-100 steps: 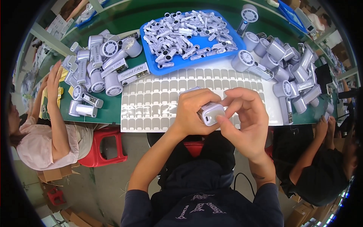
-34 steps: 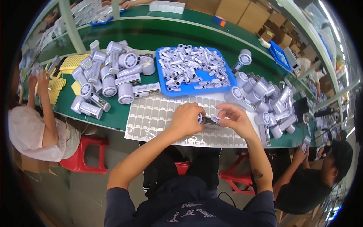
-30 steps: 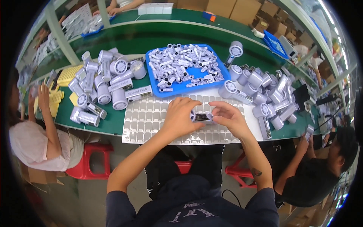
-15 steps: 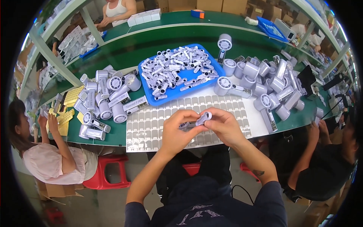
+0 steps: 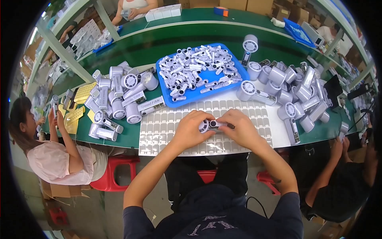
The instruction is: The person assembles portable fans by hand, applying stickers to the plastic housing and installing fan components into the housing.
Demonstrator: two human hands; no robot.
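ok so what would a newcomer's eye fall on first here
Probably the bright blue rectangular plastic tray in the upper middle, heaped with small pale lilac parts. Next, the pale lilac round-headed fans piled on either side of it. Below, the person's bare left hand and right hand hold another fan above a white sheet of rounded grey patches.

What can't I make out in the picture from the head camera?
In the head view:
Held fan: partly covered by the left hand and right hand.
Dark bit at the right hand: too small to identify.
Small parts in the blue tray: lower ones buried under upper ones.
Co-worker on the right: cut off by the picture's dark rim.
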